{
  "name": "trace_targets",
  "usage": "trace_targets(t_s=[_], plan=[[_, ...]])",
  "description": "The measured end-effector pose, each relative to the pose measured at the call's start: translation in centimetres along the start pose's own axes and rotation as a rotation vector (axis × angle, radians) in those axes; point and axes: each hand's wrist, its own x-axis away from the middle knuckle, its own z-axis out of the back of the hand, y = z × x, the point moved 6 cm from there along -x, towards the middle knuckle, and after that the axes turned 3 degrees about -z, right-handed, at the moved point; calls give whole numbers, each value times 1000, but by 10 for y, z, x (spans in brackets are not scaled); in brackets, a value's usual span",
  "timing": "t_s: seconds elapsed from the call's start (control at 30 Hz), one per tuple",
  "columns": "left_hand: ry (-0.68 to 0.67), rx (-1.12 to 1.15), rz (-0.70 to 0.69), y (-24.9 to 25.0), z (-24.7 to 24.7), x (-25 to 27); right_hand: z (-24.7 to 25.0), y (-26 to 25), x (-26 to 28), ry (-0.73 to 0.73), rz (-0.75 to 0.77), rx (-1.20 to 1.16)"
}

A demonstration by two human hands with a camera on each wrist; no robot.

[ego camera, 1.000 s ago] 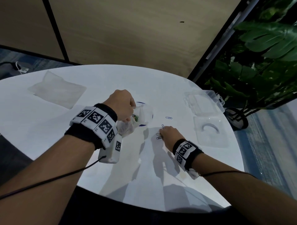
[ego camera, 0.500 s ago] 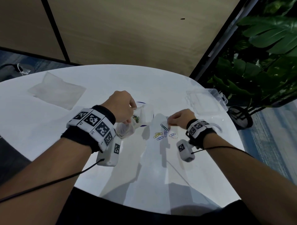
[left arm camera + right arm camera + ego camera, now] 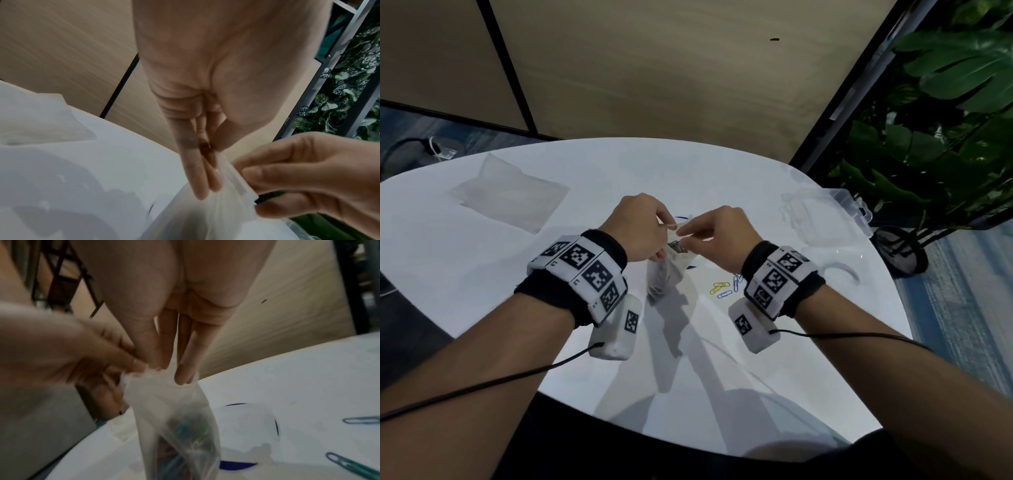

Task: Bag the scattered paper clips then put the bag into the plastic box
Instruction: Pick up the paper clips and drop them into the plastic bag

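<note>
Pinching the mouth of the clear bag (image 3: 666, 274) from both sides, left hand (image 3: 642, 228) and right hand (image 3: 722, 236) each have a fingertip grip clamped on its rim above the white bench (image 3: 482, 260). Clips inside are just a colourful blur. Loose paper clips (image 3: 722, 289) lie partly hidden behind the right wrist, and the plastic box (image 3: 825, 219) is cut into by glare.

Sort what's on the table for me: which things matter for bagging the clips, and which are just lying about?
For the job:
clear bag, pinched by left hand and right hand
loose paper clips
open plastic box

Lying about:
flat spare bag
potted plant
</note>
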Motion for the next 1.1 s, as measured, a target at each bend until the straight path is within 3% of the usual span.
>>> trace_targets(t_s=[0.1,0.17,0.23,0.3,0.53,0.67,0.77,0.87,1.03,1.1], plan=[[53,-36,-60,-6,5,0,22,29,-6,67,-122,-257],[65,-54,-110,-8,6,3,34,74,-11,101,-240,-27],[38,-79,-151,-8,5,9,32,119,-7,-13,-356,327],[5,-106,-176,-13,3,15,16,148,3,-154,-399,409],[-31,-16,-182,-25,6,26,-48,137,33,-279,-186,430],[-74,26,-187,-17,-3,25,-63,124,43,-313,8,589],[-133,-2,-207,-10,-15,26,-34,132,23,-201,-95,547],[-160,8,-214,-3,-25,25,-21,128,0,-200,-62,577],[-113,29,-191,-3,-21,19,-78,119,1,-499,151,787],[-101,33,-183,-6,-17,16,-81,123,19,-483,181,909]])
